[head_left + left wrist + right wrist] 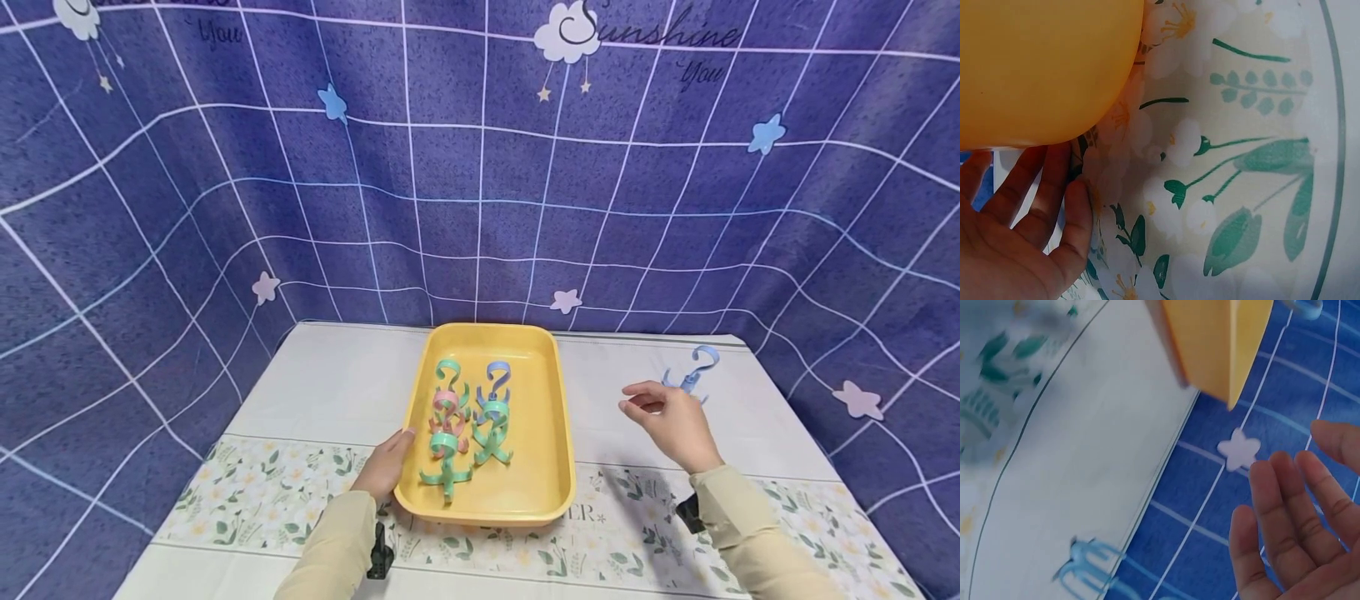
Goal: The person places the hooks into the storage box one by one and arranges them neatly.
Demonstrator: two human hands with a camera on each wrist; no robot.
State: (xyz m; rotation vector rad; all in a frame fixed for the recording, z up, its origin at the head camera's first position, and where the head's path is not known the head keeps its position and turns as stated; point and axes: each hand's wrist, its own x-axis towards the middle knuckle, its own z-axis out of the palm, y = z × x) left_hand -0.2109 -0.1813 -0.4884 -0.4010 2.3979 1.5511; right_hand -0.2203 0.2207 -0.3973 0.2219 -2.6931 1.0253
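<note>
A yellow tray (pixel 532 433) stands on the table with several four-pronged plastic hanging hooks in it: green hooks (pixel 447 477), a pink hook (pixel 446 402) and a blue hook (pixel 498 375), partly overlapping. My left hand (pixel 386 462) holds the tray's left side, thumb at the rim; in the left wrist view its fingers (pixel 1054 187) lie against the outside wall. To the right of the tray, my right hand (pixel 675 423) hovers with nothing in its fingers. Just behind it lies a light blue hook (pixel 703 360), its lower part partly hidden by the hand.
The table (pixel 337 375) bears a white cloth with a flowered band across its front part. A blue curtain (pixel 480 208) with white grid lines and stars stands close behind the table and along both sides.
</note>
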